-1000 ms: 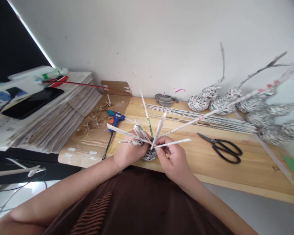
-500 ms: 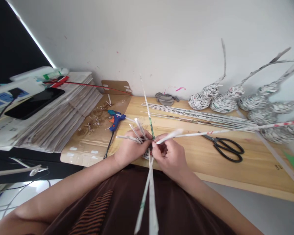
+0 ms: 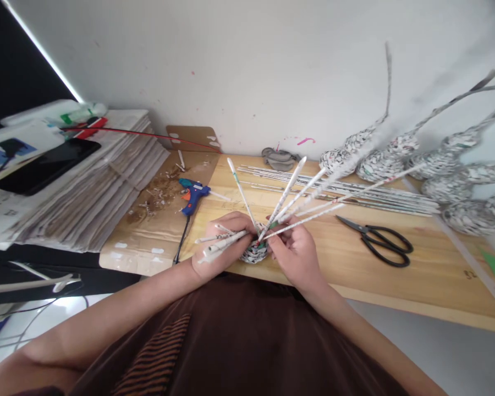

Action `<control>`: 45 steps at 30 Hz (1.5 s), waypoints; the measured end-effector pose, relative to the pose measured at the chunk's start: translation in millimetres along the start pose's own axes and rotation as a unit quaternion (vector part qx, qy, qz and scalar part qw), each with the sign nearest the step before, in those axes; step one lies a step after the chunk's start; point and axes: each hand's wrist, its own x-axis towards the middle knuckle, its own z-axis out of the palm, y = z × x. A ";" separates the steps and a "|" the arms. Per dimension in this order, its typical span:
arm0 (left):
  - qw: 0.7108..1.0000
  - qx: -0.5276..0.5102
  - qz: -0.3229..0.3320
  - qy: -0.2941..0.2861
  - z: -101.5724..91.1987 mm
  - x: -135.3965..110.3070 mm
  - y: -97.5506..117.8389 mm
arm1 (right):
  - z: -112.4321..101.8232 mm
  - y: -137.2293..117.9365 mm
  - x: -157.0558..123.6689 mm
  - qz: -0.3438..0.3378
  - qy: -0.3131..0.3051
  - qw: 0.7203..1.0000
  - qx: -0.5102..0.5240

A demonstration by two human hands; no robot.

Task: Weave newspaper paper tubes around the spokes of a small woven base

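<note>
1. Fanning up and to the right, several paper rods stood out from the small woven piece; half a second earlier two rods had hung down over the brown garment, and now none did.
2. A long rod that had lain low to the right was now among those raised, one of them blurred with motion. This suggested that the piece was being turned or its rods rearranged, with the weaving at its rim unfinished.
3. The woven piece sat between the two hands at the near edge of the wooden table. The left hand was curled round its left side, with a few shorter rods jutting out leftward over the knuckles.
4. The right hand pinched at the rods' lower ends on the other side; exactly which ones it gripped could not be told, since fingers hid the spot.
5. Beyond, the longer rods crossed above a row of loose strips and reached toward the finished-looking gourd shapes, so they might catch there.
6. Scissors lay to the right, apart from the hand; a blue glue gun rested to the left, beside the littered cardboard's scraps and near a paper stack.
</note>
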 end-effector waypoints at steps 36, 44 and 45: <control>0.926 0.021 0.165 -0.340 -45.7 64.2 -7.2 | 1.0 1.4 -1.6 0.005 0.036 0.999 -0.032; 0.993 -0.036 0.025 -0.109 -22.3 22.2 -15.5 | 0.2 -6.8 0.5 0.024 0.002 1.000 0.010; 0.995 -0.046 -0.002 -0.084 -18.9 17.0 -16.4 | 0.2 -6.8 -1.5 0.022 -0.005 1.000 0.008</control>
